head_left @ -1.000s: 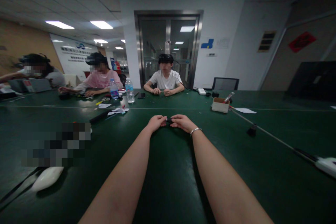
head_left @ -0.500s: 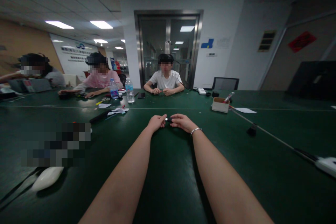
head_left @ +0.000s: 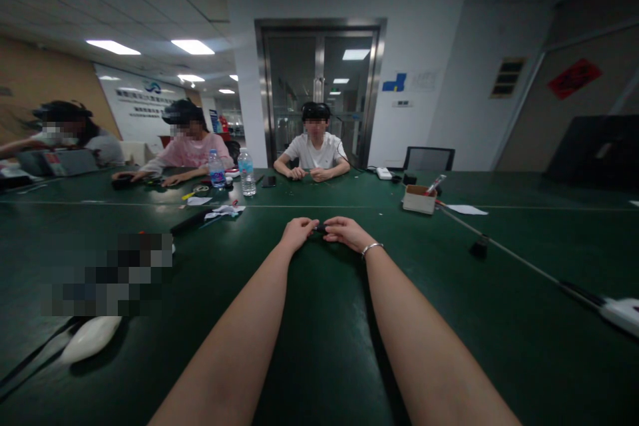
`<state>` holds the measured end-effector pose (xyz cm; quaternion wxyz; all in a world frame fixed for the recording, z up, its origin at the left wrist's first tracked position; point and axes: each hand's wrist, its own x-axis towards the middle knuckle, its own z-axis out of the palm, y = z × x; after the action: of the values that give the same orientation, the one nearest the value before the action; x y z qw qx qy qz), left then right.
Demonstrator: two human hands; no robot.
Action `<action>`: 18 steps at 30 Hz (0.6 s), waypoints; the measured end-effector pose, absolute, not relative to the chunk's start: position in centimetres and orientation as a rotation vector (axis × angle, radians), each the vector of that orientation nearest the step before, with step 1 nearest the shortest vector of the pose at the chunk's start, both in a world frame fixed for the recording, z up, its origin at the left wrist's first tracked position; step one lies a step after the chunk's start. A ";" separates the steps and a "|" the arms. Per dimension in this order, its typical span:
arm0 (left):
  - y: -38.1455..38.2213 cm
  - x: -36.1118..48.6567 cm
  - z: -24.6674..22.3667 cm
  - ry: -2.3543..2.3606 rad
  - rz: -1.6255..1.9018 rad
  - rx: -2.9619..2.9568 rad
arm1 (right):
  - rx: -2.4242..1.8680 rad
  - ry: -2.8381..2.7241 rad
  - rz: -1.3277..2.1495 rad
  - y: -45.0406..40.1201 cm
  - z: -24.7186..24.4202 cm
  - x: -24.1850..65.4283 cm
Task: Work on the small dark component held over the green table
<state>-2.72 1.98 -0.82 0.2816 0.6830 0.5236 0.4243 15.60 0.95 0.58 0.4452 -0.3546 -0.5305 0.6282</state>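
The small black piece (head_left: 321, 228) is out at the middle of the green desk (head_left: 324, 346), at the end of two bare forearms (head_left: 239, 319) that come in from the near edge. Toward the near left corner I see a smooth white object (head_left: 92, 339), a dark strap (head_left: 30, 357) beside it; off toward the right edge, a white plastic casing (head_left: 622, 315) with a pale cord (head_left: 499, 243) running inward. Past those, the left hand (head_left: 298, 234) pinches one end of the piece between thumb and fingers, and the right hand (head_left: 348, 233), a silver bracelet (head_left: 372, 249) at its wrist, pinches the other with its fingertips; whether the piece touches the desk I can't tell. Farther in, crumpled white paper (head_left: 227, 211) lies to the left and an open box (head_left: 419, 204) to the right. Beyond that stand two plastic bottles (head_left: 247, 173), a dark phone (head_left: 268, 181) lying just beside them. At the far edge a co-worker in a white shirt (head_left: 319, 152) leans both arms on the desk, a dark chair (head_left: 429, 158) off to the right. Behind is a glass double door (head_left: 294, 80).
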 end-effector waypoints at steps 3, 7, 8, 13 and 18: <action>1.8 -2.6 -0.9 1.339 1.191 1.824 | -0.897 -1.299 1.555 1.1 0.6 15.5; 1.5 -2.6 -0.6 1.216 1.189 1.810 | -0.908 -1.287 1.553 0.9 0.7 15.5; 1.4 -2.6 -0.5 1.181 1.189 1.789 | -0.905 -1.285 1.552 0.8 0.8 15.6; 1.1 -2.6 -0.3 1.147 1.159 1.716 | -0.903 -1.290 1.546 0.9 0.7 15.6; 1.3 -2.6 -0.3 1.213 1.116 1.747 | -0.906 -1.303 1.545 1.1 0.5 15.6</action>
<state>-2.62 1.32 -0.31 0.3618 0.6781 0.4708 0.4332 15.64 1.15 0.46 0.4469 -0.3659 -0.5264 0.6240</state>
